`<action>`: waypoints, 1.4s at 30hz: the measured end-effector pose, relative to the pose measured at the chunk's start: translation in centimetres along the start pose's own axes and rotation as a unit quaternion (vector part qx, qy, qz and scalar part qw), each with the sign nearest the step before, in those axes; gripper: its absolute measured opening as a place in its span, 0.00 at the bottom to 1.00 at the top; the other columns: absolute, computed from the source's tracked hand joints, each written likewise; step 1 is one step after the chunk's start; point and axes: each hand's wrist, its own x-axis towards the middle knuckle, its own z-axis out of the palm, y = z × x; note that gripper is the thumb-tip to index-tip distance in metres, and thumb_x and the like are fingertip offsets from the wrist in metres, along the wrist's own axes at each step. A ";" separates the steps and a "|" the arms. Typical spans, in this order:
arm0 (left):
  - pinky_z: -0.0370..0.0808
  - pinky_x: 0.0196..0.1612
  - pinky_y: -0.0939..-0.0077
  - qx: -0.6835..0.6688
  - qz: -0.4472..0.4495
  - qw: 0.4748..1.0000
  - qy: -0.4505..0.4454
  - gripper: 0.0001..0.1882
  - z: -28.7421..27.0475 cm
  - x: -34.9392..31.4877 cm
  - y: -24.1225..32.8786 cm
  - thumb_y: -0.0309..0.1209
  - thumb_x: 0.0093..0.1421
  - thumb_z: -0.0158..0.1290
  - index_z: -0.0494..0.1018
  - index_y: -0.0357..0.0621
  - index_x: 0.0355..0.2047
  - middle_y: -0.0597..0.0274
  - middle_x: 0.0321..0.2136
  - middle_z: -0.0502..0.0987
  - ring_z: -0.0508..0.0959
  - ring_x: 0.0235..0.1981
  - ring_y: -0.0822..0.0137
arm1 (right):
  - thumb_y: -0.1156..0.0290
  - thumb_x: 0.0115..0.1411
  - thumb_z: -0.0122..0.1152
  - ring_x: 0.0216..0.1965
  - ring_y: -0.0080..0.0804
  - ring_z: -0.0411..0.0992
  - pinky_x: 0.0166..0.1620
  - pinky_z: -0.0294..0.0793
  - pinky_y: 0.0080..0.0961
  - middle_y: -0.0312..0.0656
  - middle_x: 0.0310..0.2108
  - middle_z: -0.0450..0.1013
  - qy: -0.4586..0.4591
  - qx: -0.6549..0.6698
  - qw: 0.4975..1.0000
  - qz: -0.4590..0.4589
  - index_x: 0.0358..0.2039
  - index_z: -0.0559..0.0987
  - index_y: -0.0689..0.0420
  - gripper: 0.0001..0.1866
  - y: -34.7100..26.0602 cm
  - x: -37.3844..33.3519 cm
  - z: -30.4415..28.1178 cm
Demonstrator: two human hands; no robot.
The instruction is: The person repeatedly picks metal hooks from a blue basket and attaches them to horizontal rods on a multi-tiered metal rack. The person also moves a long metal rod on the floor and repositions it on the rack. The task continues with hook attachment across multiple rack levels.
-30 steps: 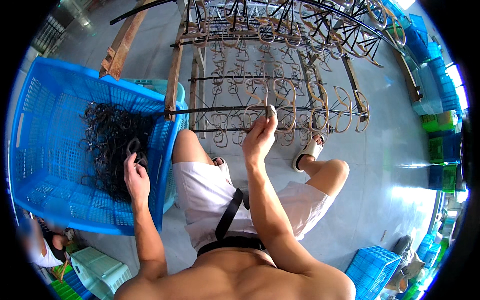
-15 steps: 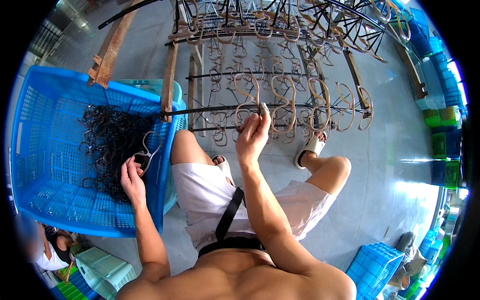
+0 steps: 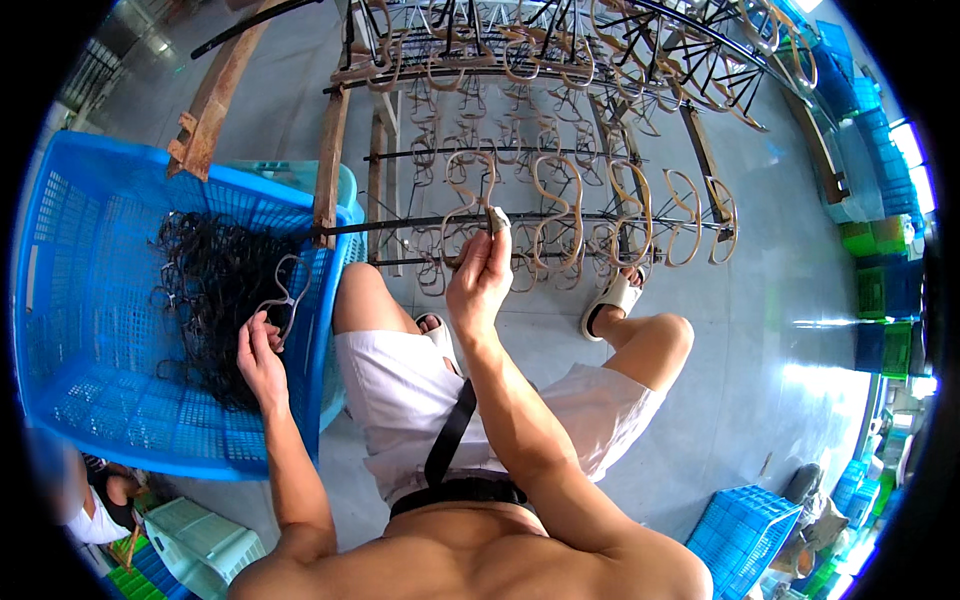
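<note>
My left hand (image 3: pixel 260 355) reaches over the rim of a big blue plastic crate (image 3: pixel 90 330) and pinches a pale eyeglass frame (image 3: pixel 280 295) lifted from a tangled heap of dark frames (image 3: pixel 215 290). My right hand (image 3: pixel 482 275) is raised in front of a metal rod rack (image 3: pixel 560 215) and holds a tan frame (image 3: pixel 470 200) against one of its horizontal rods. Several tan frames hang in rows along the rods.
Rusty wooden rack posts (image 3: pixel 330 165) stand beside the crate. My bent legs and a white sandal (image 3: pixel 612 295) rest under the rack. Blue crates (image 3: pixel 745 530) sit at lower right, green and blue ones (image 3: pixel 885 290) at the right edge. Another person (image 3: pixel 95 500) crouches at lower left.
My left hand has risen out of the dark heap, bringing a pale frame up toward the crate's rim. My right hand has stayed at the rack rod.
</note>
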 end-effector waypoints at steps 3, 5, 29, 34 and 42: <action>0.65 0.24 0.86 -0.001 -0.001 1.000 0.001 0.15 0.1 0.1 0.1 0.40 0.64 0.42 0.74 0.45 0.40 0.67 0.24 0.72 0.67 0.24 0.78 | 0.75 0.63 0.44 0.15 0.21 0.58 0.19 0.60 0.18 0.36 0.15 0.61 -0.044 -0.053 0.997 -0.031 0.53 0.65 0.60 0.17 0.1 -0.1 -0.3; 0.63 0.23 0.86 -0.021 -0.011 1.000 0.010 0.15 0.3 0.2 0.2 0.40 0.64 0.42 0.74 0.45 0.39 0.68 0.23 0.70 0.66 0.23 0.78 | 0.75 0.63 0.44 0.15 0.22 0.59 0.19 0.61 0.20 0.38 0.15 0.62 -0.051 -0.060 0.996 -0.035 0.53 0.65 0.60 0.17 -0.5 -0.1 0.0; 0.68 0.34 0.73 0.043 0.266 0.960 -0.076 0.11 1.7 -5.3 6.4 0.25 0.57 0.50 0.75 0.37 0.40 0.56 0.31 0.70 0.71 0.33 0.62 | 0.71 0.66 0.40 0.29 0.19 0.68 0.32 0.70 0.16 0.38 0.30 0.68 -0.292 0.222 0.915 0.167 0.44 0.65 0.64 0.11 -7.8 -10.8 4.1; 0.62 0.28 0.78 0.005 0.272 0.951 -0.144 0.14 1.6 -4.6 5.3 0.34 0.59 0.48 0.73 0.41 0.43 0.58 0.33 0.66 0.64 0.28 0.68 | 0.71 0.66 0.40 0.13 0.18 0.64 0.18 0.65 0.15 0.36 0.16 0.66 -0.138 0.081 0.986 0.037 0.36 0.64 0.61 0.07 -5.3 -7.3 3.0; 0.62 0.29 0.83 0.071 0.235 0.958 -0.149 0.08 2.9 -3.8 5.0 0.25 0.57 0.51 0.72 0.40 0.38 0.64 0.31 0.66 0.62 0.25 0.75 | 0.70 0.65 0.44 0.16 0.19 0.69 0.17 0.68 0.16 0.36 0.19 0.67 0.028 -0.057 0.998 -0.020 0.39 0.68 0.63 0.09 -1.8 -3.0 4.2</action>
